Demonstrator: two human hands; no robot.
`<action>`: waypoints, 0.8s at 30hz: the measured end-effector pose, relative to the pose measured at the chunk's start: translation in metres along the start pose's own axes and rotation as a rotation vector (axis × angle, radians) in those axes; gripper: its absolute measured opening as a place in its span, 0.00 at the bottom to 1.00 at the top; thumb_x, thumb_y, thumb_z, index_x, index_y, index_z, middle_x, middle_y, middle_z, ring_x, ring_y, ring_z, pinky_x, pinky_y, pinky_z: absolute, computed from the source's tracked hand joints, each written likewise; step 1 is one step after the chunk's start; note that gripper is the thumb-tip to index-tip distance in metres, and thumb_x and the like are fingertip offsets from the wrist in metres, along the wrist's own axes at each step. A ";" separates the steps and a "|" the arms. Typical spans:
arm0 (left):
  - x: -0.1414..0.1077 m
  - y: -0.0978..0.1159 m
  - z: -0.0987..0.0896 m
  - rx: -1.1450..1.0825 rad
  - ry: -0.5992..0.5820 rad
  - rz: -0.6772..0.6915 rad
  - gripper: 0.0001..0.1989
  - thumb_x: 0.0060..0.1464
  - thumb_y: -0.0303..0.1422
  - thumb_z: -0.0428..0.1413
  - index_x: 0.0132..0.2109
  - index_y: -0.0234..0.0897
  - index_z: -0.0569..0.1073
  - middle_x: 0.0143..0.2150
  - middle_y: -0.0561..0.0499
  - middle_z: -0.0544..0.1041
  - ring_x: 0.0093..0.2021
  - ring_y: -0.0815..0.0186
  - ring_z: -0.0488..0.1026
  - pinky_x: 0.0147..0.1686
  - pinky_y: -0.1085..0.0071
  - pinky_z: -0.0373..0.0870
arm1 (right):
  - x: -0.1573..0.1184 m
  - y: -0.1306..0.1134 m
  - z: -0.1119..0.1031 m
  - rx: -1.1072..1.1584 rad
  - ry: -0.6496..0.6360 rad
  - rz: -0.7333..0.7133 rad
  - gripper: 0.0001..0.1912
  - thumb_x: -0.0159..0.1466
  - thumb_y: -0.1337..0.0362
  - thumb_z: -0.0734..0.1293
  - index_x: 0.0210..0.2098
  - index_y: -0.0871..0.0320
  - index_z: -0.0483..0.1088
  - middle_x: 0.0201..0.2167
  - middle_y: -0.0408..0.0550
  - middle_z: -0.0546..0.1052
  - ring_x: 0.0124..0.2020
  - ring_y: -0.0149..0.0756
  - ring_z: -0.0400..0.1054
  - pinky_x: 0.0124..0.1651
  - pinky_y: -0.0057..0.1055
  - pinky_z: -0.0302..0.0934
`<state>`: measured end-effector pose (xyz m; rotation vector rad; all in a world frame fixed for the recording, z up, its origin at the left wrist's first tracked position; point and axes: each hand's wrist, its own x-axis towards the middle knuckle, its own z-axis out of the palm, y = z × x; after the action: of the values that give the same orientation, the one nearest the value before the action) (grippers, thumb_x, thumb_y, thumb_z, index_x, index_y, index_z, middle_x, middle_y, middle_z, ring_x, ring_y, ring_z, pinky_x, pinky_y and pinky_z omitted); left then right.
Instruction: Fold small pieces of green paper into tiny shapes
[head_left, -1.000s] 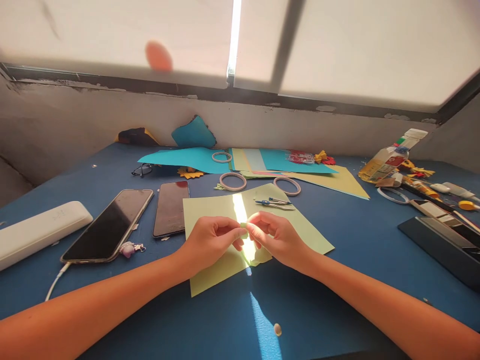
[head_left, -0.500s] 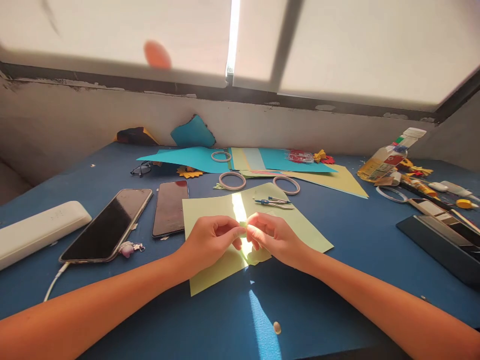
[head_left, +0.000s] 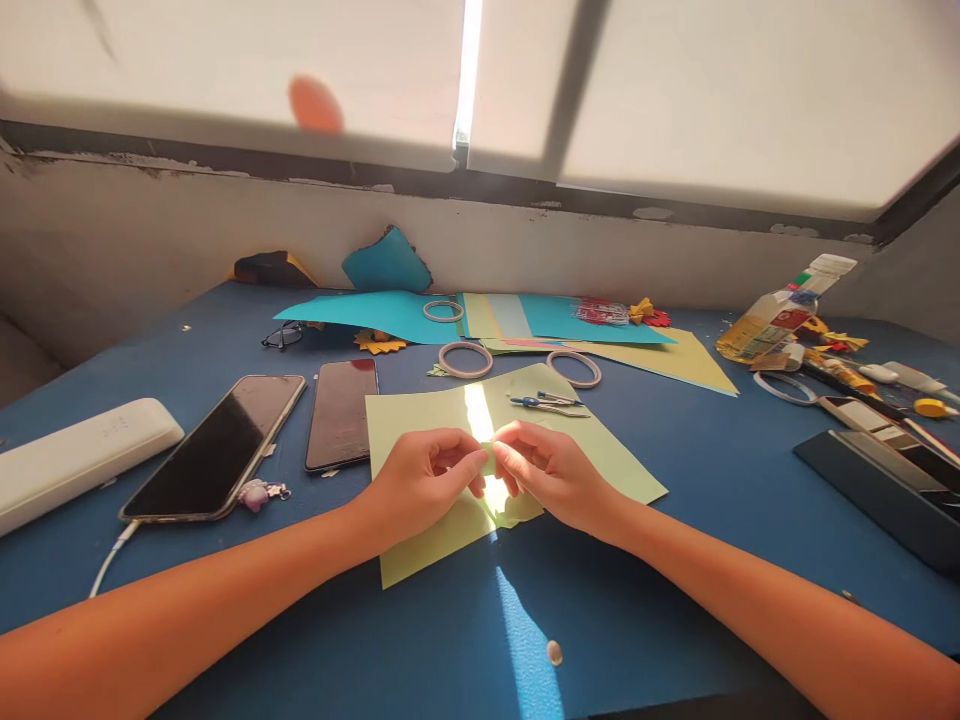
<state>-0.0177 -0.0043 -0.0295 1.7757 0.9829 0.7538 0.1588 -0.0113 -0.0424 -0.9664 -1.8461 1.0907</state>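
Note:
A small piece of light green paper [head_left: 488, 462] is pinched between the fingertips of my left hand [head_left: 435, 472] and my right hand [head_left: 547, 472]. Both hands are closed on it, their fingertips almost meeting. Beneath them lies a larger light green sheet [head_left: 420, 550], crossed by a bright strip of sunlight. A blue and silver compass [head_left: 551, 405] rests on the sheet just beyond my right hand. Some folded green paper [head_left: 519, 510] shows under my fingers, partly hidden.
Two phones [head_left: 217, 450] [head_left: 343, 415] and a white power bank [head_left: 82, 460] lie left. Tape rolls [head_left: 465, 345], blue sheets [head_left: 360, 315] and yellow paper [head_left: 675, 358] are behind. A bottle [head_left: 772, 320] and dark case [head_left: 870, 490] are right.
My thumbs have shifted slightly around the small green piece. Both hands otherwise stay in nearly the same place.

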 end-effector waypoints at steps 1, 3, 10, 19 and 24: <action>0.000 0.000 0.000 0.004 0.005 0.001 0.12 0.56 0.35 0.50 0.30 0.32 0.73 0.25 0.50 0.75 0.23 0.72 0.68 0.18 0.80 0.59 | 0.000 0.000 0.000 0.007 -0.006 0.000 0.09 0.64 0.60 0.58 0.31 0.57 0.64 0.21 0.40 0.66 0.21 0.26 0.60 0.26 0.26 0.56; 0.000 0.000 0.000 0.011 0.015 0.003 0.12 0.56 0.34 0.50 0.31 0.32 0.73 0.25 0.50 0.75 0.24 0.72 0.68 0.19 0.79 0.59 | 0.000 0.001 -0.001 0.020 -0.014 0.002 0.10 0.64 0.60 0.58 0.31 0.57 0.64 0.22 0.40 0.67 0.22 0.27 0.61 0.26 0.27 0.57; 0.001 -0.002 0.001 0.025 0.019 0.019 0.12 0.55 0.34 0.51 0.30 0.32 0.73 0.25 0.50 0.74 0.27 0.70 0.70 0.26 0.77 0.64 | 0.000 0.003 0.001 0.032 -0.003 0.007 0.09 0.63 0.59 0.59 0.30 0.57 0.63 0.21 0.39 0.65 0.21 0.26 0.60 0.26 0.26 0.57; -0.001 0.001 0.000 0.064 0.013 0.020 0.13 0.54 0.33 0.50 0.24 0.33 0.69 0.20 0.55 0.67 0.22 0.73 0.60 0.22 0.77 0.55 | 0.000 -0.001 0.002 0.018 -0.016 0.010 0.10 0.63 0.59 0.59 0.29 0.56 0.64 0.19 0.39 0.65 0.21 0.27 0.60 0.26 0.26 0.58; 0.000 0.000 -0.001 0.076 -0.005 0.027 0.14 0.54 0.35 0.49 0.23 0.33 0.67 0.20 0.55 0.65 0.22 0.73 0.58 0.22 0.77 0.54 | 0.000 0.000 0.002 -0.001 -0.019 0.014 0.10 0.63 0.59 0.59 0.30 0.56 0.65 0.18 0.39 0.66 0.21 0.28 0.61 0.26 0.27 0.58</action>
<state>-0.0184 -0.0043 -0.0290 1.8587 0.9979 0.7375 0.1570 -0.0115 -0.0431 -0.9737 -1.8580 1.1104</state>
